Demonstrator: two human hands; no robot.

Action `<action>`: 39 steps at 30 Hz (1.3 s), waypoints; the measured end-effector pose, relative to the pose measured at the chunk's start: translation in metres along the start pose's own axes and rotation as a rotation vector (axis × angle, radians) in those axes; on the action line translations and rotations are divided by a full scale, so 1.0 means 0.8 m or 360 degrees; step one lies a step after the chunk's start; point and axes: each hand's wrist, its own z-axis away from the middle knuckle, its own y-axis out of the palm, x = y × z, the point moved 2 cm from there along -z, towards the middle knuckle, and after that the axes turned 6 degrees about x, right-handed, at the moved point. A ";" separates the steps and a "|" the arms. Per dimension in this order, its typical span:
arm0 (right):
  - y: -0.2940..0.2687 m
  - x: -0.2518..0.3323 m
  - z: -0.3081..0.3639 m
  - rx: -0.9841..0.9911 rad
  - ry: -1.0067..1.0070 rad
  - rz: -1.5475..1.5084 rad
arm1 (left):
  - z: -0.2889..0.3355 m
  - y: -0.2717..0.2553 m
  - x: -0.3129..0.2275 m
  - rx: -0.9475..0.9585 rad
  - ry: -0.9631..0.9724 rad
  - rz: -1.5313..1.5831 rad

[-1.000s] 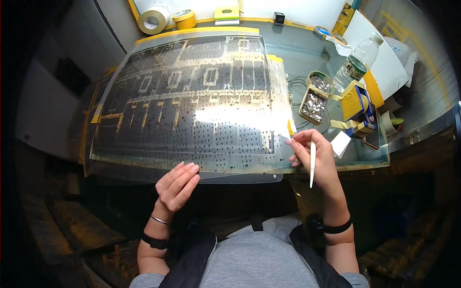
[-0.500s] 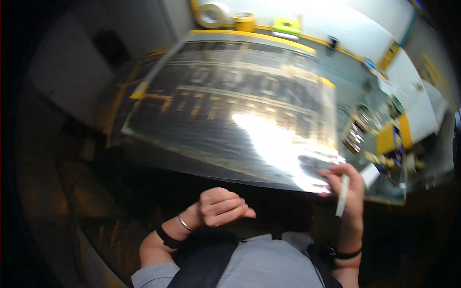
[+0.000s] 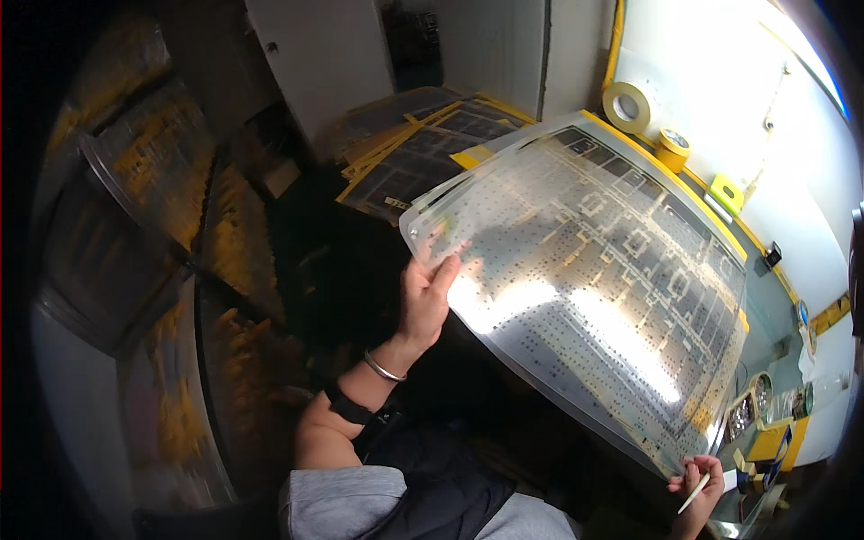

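A large clear film sheet (image 3: 531, 306), dotted all over, lies over a dark sheet with pale line patterns (image 3: 630, 243) on the glass-topped table. At the film's left corner, my left hand (image 3: 426, 301) grips the edge, thumb on top and fingers showing blurred through the film. My right hand (image 3: 706, 477) is at the near right corner, its fingertips by the film's edge. A thin white stick (image 3: 693, 493) is held in that hand; whether it is a pen or a tool handle cannot be told. Bright glare hides part of the film.
Tape rolls (image 3: 627, 107) and a yellow-green object (image 3: 724, 196) line the back edge. Several yellow-taped dark sheets (image 3: 423, 148) lie beyond the left corner. Small tins and tools (image 3: 742, 418) crowd the right side. Racked panels (image 3: 162, 171) stand at the far left.
My view has swung left. My left hand, earlier curled in front of my body, has reached out and taken the film's left corner. My right hand still holds the white stick by the near right corner.
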 end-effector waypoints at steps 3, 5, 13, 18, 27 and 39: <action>0.015 0.033 0.021 0.0071 0.0162 -0.0013 | 0.002 0.005 -0.017 0.0032 0.0091 -0.0105; 0.011 0.030 0.021 0.0106 0.0126 0.0029 | 0.004 0.008 -0.024 0.0049 0.0107 -0.0141; 0.014 0.027 0.021 0.0071 0.0062 0.0017 | 0.012 0.021 -0.043 0.0001 0.0133 -0.0158; 0.013 0.027 0.020 0.0059 0.0070 0.0031 | 0.016 0.027 -0.053 -0.0006 0.0063 0.0022; 0.011 0.028 0.019 0.0078 0.0042 0.0067 | 0.021 0.031 -0.063 0.0044 0.0039 -0.0085; 0.017 -0.004 0.014 -0.0130 -0.0019 -0.0077 | 0.061 0.001 -0.055 0.0373 0.0428 -0.0160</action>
